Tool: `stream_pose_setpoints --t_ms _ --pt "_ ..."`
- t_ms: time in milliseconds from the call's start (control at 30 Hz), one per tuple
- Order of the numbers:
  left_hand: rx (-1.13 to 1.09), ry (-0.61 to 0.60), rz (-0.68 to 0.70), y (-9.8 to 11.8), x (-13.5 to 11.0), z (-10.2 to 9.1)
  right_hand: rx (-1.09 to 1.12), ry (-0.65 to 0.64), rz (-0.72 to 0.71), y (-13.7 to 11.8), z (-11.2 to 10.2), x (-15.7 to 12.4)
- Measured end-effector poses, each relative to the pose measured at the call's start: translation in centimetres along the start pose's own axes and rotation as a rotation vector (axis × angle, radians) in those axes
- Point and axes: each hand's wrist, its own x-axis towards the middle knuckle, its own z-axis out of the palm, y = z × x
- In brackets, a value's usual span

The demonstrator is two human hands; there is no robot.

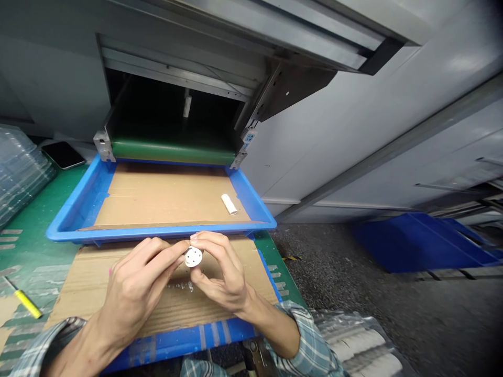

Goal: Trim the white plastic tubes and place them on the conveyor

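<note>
— Hand entry first: what does each one hold?

— The right hand [220,272] is narrowed to a pinch on a round white cap [193,256], with the thumb and fingers on its upper and lower edges. The left hand [135,283] is also narrow, its thumb and forefinger closing on the cap's left edge.

— Item location?

— Between the two hands, held up clear of the cardboard sheet [90,283] beneath them. Its flat, holed face is turned up toward the camera.

— Handling notes?

— Judged by eye: small, light and stiff, probably moulded plastic, though the material cannot be confirmed. The smooth face and rim may prove slippery. The rim looks like the best place to take hold, between thumb and finger, leaving the small holes uncovered. A firm but gentle pinch should do, since a thin cap may crack under hard pressure.

— Nearby stock?

— Ahead of the hands, a blue plastic tray [157,234] with a cardboard liner [157,199] carries a short white tube [229,204]. Left of the left hand, a yellow-handled screwdriver [27,303] lies on the green worktop [39,209]. Right of the right hand, white tubes in clear plastic [361,345] lie low in view.
</note>
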Motion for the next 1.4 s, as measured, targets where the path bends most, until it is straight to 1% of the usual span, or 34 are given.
stream_pose_setpoints --t_ms 533,800,1133,1400 --pt "0.015 -0.008 0.012 -0.08 0.07 -0.02 0.01 -0.001 0.008 0.07 0.04 0.05" --pt "0.135 0.009 0.035 0.11 -0.16 0.09 -0.007 0.019 0.02 0.39 0.09 -0.07" --pt "0.087 -0.026 0.012 0.02 -0.4 0.13 -0.042 0.028 0.016 0.23 -0.04 0.08" --pt "0.062 -0.023 0.003 -0.03 -0.32 0.2 -0.058 0.042 -0.015 0.45 0.22 -0.08"
